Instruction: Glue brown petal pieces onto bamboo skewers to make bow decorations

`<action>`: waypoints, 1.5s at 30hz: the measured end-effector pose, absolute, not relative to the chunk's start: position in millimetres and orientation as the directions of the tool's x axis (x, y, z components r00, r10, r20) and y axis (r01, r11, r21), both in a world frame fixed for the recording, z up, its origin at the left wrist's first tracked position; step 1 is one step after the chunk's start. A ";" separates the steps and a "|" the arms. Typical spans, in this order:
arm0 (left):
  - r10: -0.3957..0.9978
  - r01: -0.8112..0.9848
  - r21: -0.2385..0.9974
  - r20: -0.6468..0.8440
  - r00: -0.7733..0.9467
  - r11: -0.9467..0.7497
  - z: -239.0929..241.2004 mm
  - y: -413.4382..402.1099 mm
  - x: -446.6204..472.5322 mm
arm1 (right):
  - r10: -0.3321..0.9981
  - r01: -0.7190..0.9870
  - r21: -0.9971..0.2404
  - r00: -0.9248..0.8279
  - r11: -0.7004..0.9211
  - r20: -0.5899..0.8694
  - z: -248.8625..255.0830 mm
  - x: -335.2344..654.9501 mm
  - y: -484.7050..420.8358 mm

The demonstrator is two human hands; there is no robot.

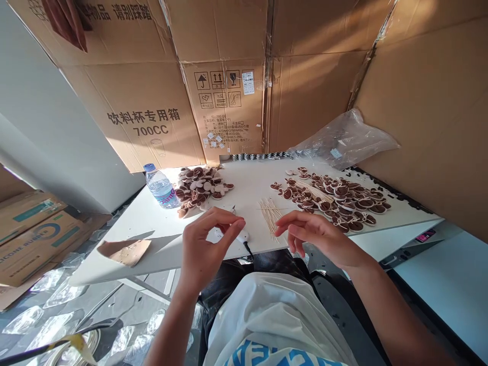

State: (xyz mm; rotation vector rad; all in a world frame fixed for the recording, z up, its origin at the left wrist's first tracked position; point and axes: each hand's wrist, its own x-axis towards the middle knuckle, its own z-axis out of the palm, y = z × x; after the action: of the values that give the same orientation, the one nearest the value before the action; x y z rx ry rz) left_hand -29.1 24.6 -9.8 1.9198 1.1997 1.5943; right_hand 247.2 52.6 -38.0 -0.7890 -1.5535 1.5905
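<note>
My left hand (208,239) is raised over the table's front edge, its thumb and index fingertip pinched together; whatever they may hold is too small to make out. Behind and below those fingertips lies a white corded tool (243,236) with a thin pointed tip, partly hidden by the hand. My right hand (312,234) hovers with loosely curved, separated fingers and nothing visible in them. Beside its fingertips is a loose bunch of thin cream-coloured strands (270,216). A heap of brown and white round fabric pieces (202,185) sits at the left. Similar pieces with cream loops (343,195) spread across the right.
On the white table (163,244) stand a water bottle (160,188) and a torn cardboard scrap (125,251). A clear plastic bag (346,140) lies at the back right. Cardboard walls (229,40) enclose the back and right. Boxes (38,239) are stacked at the left.
</note>
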 end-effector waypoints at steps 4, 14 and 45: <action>0.797 0.353 0.775 0.592 -0.116 -0.524 -8.8 25.1 -37.2 | 0.874 -0.095 -0.994 -0.477 0.058 0.096 -39.2 262.9 63.8; 0.762 0.124 0.827 0.554 -0.336 -0.548 -0.4 26.0 -60.8 | 0.972 0.005 -1.000 -0.235 -0.007 -0.008 -66.9 310.6 112.1; 0.797 0.606 0.576 0.579 0.171 -0.548 1.7 28.7 -58.9 | 0.922 0.558 -0.745 -0.103 0.365 0.374 -57.7 274.7 84.2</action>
State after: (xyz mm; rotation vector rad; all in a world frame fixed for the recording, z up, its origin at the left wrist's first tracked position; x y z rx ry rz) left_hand -58.9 28.7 1.7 2.2310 1.3640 1.3169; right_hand 274.7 84.2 -57.7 -1.3038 -1.7802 0.5409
